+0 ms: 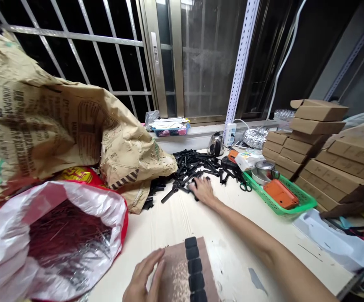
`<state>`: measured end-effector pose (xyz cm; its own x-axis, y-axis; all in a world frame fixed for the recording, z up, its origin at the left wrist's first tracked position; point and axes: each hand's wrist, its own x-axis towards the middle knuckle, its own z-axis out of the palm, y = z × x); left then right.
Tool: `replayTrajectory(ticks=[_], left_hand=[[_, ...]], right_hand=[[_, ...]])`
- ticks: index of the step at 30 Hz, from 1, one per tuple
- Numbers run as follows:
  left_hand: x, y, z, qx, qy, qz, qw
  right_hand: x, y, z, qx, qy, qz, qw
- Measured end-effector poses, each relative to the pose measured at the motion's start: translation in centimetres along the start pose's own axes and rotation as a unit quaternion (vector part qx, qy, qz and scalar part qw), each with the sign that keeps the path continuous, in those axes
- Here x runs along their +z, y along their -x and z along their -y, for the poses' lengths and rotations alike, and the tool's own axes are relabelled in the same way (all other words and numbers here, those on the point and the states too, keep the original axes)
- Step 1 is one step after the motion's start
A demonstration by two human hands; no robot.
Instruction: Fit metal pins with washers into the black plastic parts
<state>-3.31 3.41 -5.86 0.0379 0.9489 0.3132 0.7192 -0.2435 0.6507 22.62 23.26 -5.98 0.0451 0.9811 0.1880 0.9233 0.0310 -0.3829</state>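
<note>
My right hand (203,191) is stretched out at the near edge of a pile of black plastic parts (197,161), many of them long and narrow. Its fingers look spread and touch the parts; whether any piece is between them is hard to make out. Close to me, my left hand (145,277) rests at the left edge of a brownish board (177,268), thumb and fingers apart and holding nothing. A row of several black rounded square pads (195,265) runs along that board.
An open white-and-red sack (114,247) of thin dark strands sits left, below a large brown paper sack (75,117). On the right are a green basket (295,209) with a metal pot and orange box, scissors (245,187), a white tray (335,241) and stacked cardboard boxes (339,180).
</note>
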Motion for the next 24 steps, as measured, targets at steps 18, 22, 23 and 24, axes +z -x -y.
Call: replayTrajectory(ticks=[18, 22, 23, 24], left_hand=[[8.8, -12.8, 7.1, 0.157, -0.247, -0.02, 0.956], [9.3, -13.3, 9.0, 0.167, -0.256, 0.014, 0.952], [9.3, -13.4, 9.4, 0.168, -0.254, 0.019, 0.952], [9.3, -13.5, 9.7, 0.167, -0.25, 0.02, 0.954]], right_hand=[[0.8, -21.0, -5.2, -0.004, 0.068, -0.093, 0.993], [2.7, -25.0, -5.2, -0.004, 0.059, -0.056, 0.997], [3.1, -25.8, -4.9, -0.01, 0.056, -0.044, 0.997], [3.5, -26.6, -4.6, -0.015, 0.053, -0.033, 0.998]])
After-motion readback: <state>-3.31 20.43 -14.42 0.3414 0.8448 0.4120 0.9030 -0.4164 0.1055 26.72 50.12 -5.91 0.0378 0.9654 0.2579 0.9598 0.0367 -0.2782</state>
